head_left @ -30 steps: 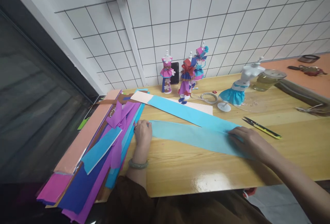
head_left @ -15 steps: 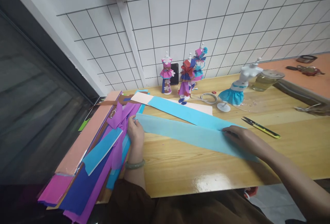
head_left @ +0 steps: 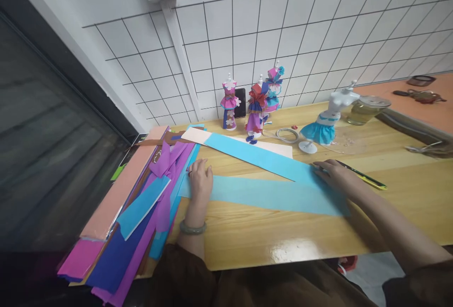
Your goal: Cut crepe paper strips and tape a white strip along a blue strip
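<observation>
A long pale blue strip (head_left: 262, 194) lies flat across the wooden table (head_left: 247, 245). My left hand (head_left: 200, 179), with a bangle at the wrist, is over the strip's left end, fingers slightly bent and apart, gripping nothing visible. Behind that strip a brighter blue strip (head_left: 258, 157) slants from upper left to lower right, partly over a pale pink strip (head_left: 279, 149). My right hand (head_left: 331, 175) rests on the right end of the bright blue strip, its fingers spread and bent. Yellow and black snips (head_left: 371, 182) lie just beyond this hand.
Folded coloured papers (head_left: 116, 250) are piled at the left. Small dressed mannequins (head_left: 229, 104) and a phone (head_left: 240, 102) stand by the wall. Another mannequin (head_left: 322, 125) wears a blue skirt, with a jar (head_left: 366, 111) behind it.
My left hand has let go of the pale blue strip's left end and shifted right. That end now lies lower, nearer me. My right hand has moved slightly right and up.
</observation>
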`<state>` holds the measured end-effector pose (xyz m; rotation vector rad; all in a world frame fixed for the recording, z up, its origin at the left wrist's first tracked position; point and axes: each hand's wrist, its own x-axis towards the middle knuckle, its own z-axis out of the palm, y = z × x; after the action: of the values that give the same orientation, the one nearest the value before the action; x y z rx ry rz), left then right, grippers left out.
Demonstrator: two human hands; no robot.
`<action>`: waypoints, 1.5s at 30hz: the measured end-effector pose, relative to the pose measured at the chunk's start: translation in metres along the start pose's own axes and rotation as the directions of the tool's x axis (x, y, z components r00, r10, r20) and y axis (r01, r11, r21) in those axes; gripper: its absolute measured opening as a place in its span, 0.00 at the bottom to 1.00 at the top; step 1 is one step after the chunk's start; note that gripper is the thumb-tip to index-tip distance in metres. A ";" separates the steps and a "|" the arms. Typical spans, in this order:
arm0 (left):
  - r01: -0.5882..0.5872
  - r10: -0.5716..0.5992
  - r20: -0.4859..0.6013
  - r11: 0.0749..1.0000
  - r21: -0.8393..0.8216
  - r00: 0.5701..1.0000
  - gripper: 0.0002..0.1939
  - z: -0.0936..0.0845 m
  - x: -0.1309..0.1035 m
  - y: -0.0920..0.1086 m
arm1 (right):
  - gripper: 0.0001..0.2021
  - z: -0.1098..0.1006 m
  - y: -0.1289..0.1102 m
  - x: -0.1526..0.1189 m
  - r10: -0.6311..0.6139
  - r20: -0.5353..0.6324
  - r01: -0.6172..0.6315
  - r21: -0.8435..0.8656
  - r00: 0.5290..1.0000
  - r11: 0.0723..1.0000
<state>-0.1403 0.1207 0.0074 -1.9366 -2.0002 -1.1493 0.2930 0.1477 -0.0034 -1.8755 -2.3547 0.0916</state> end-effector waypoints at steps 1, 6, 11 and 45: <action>-0.006 0.006 0.018 1.000 -0.009 1.000 0.13 0.001 -0.001 0.001 | 0.17 0.000 0.001 0.003 -0.009 0.014 0.009 -0.002 1.000 1.000; -0.040 0.045 0.115 0.998 -0.051 0.992 0.11 0.002 -0.004 0.007 | 0.14 -0.007 0.006 0.016 -0.003 -0.008 0.003 -0.021 1.000 1.000; -0.127 0.150 0.213 0.985 -0.118 0.965 0.11 0.002 -0.007 0.015 | 0.17 -0.017 0.000 0.019 0.075 -0.262 -0.080 -0.008 0.962 0.997; -0.266 0.321 0.397 0.945 -0.188 0.860 0.11 0.006 -0.018 0.026 | 0.13 -0.017 0.006 -0.019 -0.069 0.086 0.042 0.284 0.994 0.958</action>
<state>-0.1118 0.1072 0.0041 -2.6364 -1.7348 -0.8509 0.3055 0.1297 0.0109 -1.7026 -2.3054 0.4940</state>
